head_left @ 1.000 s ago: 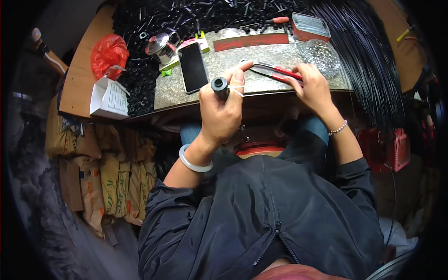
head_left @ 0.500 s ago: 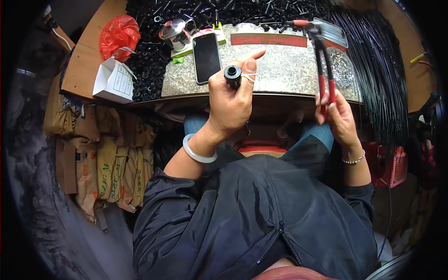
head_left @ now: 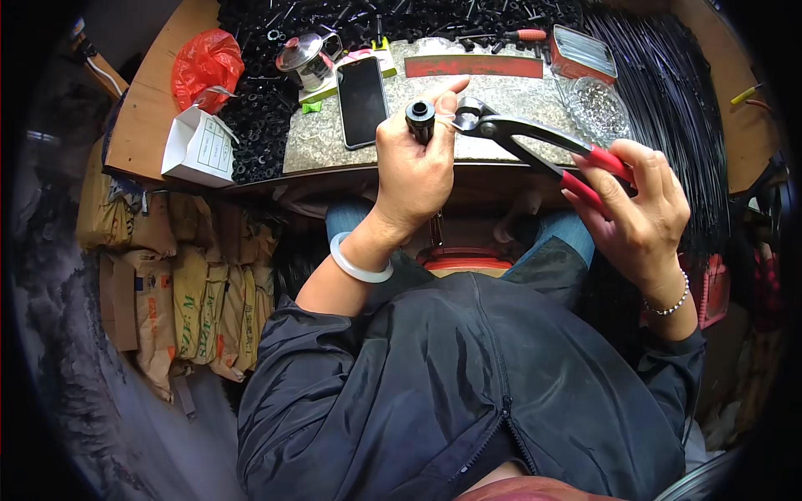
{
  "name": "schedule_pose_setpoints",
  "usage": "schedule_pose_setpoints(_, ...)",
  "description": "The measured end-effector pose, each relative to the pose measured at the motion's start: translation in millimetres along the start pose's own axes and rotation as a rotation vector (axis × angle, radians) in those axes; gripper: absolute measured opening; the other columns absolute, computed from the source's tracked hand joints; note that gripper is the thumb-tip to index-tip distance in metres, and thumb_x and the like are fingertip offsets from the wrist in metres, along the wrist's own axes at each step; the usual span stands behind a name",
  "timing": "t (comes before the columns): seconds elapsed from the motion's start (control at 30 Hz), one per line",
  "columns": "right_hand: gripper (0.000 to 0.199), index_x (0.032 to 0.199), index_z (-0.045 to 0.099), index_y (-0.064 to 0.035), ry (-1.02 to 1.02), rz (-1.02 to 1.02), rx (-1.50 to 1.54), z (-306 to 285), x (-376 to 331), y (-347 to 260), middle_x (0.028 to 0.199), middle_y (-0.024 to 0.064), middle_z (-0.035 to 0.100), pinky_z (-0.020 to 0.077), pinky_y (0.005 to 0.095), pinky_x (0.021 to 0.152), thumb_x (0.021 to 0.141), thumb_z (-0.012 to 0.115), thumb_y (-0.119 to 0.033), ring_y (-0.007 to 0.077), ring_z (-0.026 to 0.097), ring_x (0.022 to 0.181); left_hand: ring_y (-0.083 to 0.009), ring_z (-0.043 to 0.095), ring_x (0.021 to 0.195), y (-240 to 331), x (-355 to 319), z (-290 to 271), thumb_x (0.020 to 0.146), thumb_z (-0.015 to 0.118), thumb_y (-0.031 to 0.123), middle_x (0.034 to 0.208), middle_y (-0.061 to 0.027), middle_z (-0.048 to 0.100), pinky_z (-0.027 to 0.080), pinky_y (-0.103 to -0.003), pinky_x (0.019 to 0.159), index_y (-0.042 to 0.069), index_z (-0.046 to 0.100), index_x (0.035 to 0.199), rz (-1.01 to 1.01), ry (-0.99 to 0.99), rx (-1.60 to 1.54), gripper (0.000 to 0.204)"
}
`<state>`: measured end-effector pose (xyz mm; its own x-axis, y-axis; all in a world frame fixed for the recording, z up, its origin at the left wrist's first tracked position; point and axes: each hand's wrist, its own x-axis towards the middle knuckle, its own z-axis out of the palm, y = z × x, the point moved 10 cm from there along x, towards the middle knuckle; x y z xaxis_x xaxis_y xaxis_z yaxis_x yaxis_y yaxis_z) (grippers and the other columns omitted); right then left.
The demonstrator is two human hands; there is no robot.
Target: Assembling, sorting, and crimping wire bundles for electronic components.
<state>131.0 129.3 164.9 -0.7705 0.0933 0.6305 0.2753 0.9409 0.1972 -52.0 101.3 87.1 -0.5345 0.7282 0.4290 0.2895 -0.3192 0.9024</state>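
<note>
Nearest the camera, a dark zipped jacket [head_left: 468, 392] covered the person's chest, both sleeves pushed up the forearms. A pale bangle [head_left: 357, 260] sat on the left wrist and a thin beaded bracelet [head_left: 671, 302] on the right.

The left hand [head_left: 415, 163] was closed around a short black cylindrical fitting [head_left: 420, 119], holding it upright with its open end showing above the fingers, over the front edge of the bench [head_left: 150, 125]. The right hand [head_left: 635, 209] gripped the red handles of a pair of pliers [head_left: 535, 142]; their dark metal head lay just beside the fitting, at the left hand's fingertips. Whether the head touched the fitting could not be told.

On the speckled stone slab [head_left: 518, 92] past the hands, a black phone [head_left: 362, 88] lay face up at the left. Farther right stood a clear container of small metal pieces [head_left: 597, 108]. Behind the phone sat a small metal teapot [head_left: 305, 57]. A heap of black parts [head_left: 267, 117] spread along the back and left, a white carton [head_left: 199, 147] and a red plastic bag [head_left: 205, 65] beyond it. A bundle of black rods [head_left: 677, 100] ran down the right side.
</note>
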Motion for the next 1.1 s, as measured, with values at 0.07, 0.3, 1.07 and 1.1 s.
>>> schedule_pose_setpoints(0.07,0.025,0.089,0.066,-0.013,-0.013,-0.008,-0.032,-3.9,0.4,-2.4,0.089,0.0041,0.054,0.045,0.029,0.059,0.066,0.072,-0.022,0.0188,0.054,0.072,0.0035,0.032,0.047,-0.9,-0.3,0.4,0.093,0.046,0.007,0.057,0.0103,0.04,0.023,-0.015,0.042,-0.005,0.056,0.113,-0.015,-0.011,-0.026,0.026)
schedule_pose_setpoints(0.3,0.024,0.078,0.06,-0.0039,0.011,-0.063,-0.063,-0.3,-4.8,-11.8,0.091,0.0087,0.057,0.0444,0.0302,0.054,0.069,0.071,-0.023,0.0201,0.054,0.065,0.003,0.033,0.048,2.5,-1.8,0.1,0.093,0.046,0.009,0.059,0.009,0.044,0.024,-0.015,0.042,-0.005,0.058,0.11,0.072,0.009,0.015,0.025)
schedule_pose_setpoints(1.07,0.065,0.124,0.035,0.0008,-0.872,0.585,1.703,92.4,-78.0,-40.7,0.07,0.0095,0.055,0.0456,0.0276,0.049,0.069,0.07,0.001,0.017,0.055,0.054,0.0013,0.032,0.048,13.7,-21.4,27.1,0.094,0.047,0.016,0.056,0.0093,0.04,0.023,-0.018,0.043,-0.004,0.057,0.114,0.004,-0.164,-0.02,0.03)
schedule_pose_setpoints(1.1,0.064,0.125,0.035,0.0008,-0.59,0.416,1.319,81.0,-63.1,-21.0,0.077,0.012,0.054,0.0458,0.0299,0.055,0.07,0.067,0.002,0.0201,0.055,0.061,0.0011,0.032,0.049,13.5,-21.6,28.0,0.094,0.047,0.016,0.056,0.0093,0.04,0.023,-0.018,0.044,-0.004,0.057,0.114,-0.007,-0.161,0.0,0.03)
